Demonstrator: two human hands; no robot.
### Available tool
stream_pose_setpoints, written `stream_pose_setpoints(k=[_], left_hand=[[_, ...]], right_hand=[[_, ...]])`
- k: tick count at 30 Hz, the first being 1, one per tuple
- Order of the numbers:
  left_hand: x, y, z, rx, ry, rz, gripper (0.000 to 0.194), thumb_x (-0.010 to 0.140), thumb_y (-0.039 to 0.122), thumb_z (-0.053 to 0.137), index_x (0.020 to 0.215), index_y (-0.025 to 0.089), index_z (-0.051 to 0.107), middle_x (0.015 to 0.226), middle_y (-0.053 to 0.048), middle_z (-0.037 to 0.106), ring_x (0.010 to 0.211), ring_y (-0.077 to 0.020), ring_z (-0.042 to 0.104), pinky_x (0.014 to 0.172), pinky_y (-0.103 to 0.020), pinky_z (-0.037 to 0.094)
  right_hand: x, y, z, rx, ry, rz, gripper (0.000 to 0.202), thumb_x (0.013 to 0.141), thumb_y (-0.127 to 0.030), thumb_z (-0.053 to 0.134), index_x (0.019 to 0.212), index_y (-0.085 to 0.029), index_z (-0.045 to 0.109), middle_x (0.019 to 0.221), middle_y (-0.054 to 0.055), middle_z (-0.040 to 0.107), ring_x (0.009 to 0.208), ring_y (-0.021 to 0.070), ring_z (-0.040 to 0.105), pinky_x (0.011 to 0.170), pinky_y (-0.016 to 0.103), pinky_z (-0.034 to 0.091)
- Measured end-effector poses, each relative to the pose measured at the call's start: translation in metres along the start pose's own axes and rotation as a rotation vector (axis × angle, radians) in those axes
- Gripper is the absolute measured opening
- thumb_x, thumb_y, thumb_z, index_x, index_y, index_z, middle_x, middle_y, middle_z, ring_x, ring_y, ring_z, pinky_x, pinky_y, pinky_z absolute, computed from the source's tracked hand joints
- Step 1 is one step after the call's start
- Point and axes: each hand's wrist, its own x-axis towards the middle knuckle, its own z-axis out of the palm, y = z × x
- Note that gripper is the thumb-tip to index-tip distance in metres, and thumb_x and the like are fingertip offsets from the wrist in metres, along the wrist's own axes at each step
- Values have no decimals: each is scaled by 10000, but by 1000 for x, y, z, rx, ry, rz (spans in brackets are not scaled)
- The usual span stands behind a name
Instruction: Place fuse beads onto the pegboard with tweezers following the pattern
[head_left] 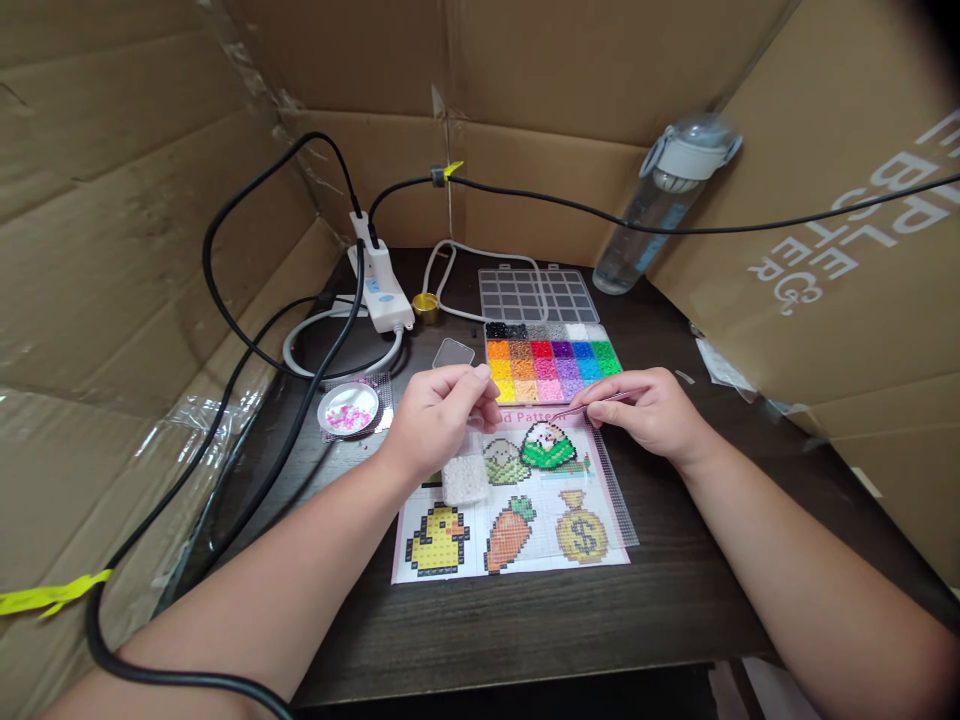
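Note:
My right hand (656,412) pinches a pair of thin tweezers (581,408), whose tip points left toward a bead figure. This figure (548,448), white above and green below with a dark outline, lies on a clear pegboard (616,500) over a printed pattern sheet (475,535). The sheet shows a yellow duck, a carrot and a money bag, among others. My left hand (442,420) has its fingers curled together above the sheet's left side; what they hold, if anything, is hidden. Just below it stands a small clear box of white beads (465,480).
Behind the sheet sits a tray of coloured beads (541,365), its clear lid (517,297) folded back. A white dish of pink beads (349,411) stands left. Farther back are a power strip (382,290), black cables (300,400) and a water bottle (660,210). Cardboard walls surround the table.

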Motion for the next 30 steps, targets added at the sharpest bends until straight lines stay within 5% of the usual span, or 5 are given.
stream_pose_setpoints(k=[10, 15, 20, 25, 30], left_hand=[[0, 0, -1, -12, -4, -1, 322, 886, 390, 556, 684, 148, 625, 614, -30, 635, 555, -107, 606, 556, -229, 518], [-1, 2, -1, 17, 9, -6, 327, 883, 397, 552, 685, 146, 619, 616, -30, 634, 548, -105, 597, 556, -232, 514], [-1, 4, 0, 54, 12, 2, 343, 889, 414, 546, 691, 144, 622, 612, -34, 640, 556, -105, 605, 562, -227, 499], [-2, 5, 1, 45, 12, -3, 337, 888, 405, 552, 694, 139, 624, 606, -35, 641, 545, -108, 609, 556, -233, 496], [-3, 5, 3, 27, 4, -21, 329, 881, 404, 568, 698, 138, 625, 610, -38, 641, 558, -117, 617, 565, -242, 507]], right_hand=[[-3, -3, 6, 304, 164, -9, 155, 751, -305, 787, 877, -215, 782, 856, 73, 760, 576, 140, 599, 564, 313, 511], [-4, -16, 13, 481, 204, 26, 179, 697, -350, 818, 798, -217, 753, 712, 58, 738, 538, 160, 607, 491, 317, 500], [-7, -23, 14, 535, 183, 20, 165, 702, -337, 810, 738, -208, 714, 649, 38, 709, 412, 96, 468, 439, 310, 473], [-13, -26, 11, 651, 141, -35, 142, 687, -280, 816, 700, -217, 690, 453, -33, 537, 389, 92, 446, 406, 264, 417], [-15, -29, 7, 748, 125, -99, 191, 700, -238, 771, 642, -223, 589, 462, -64, 413, 412, 74, 360, 411, 238, 366]])
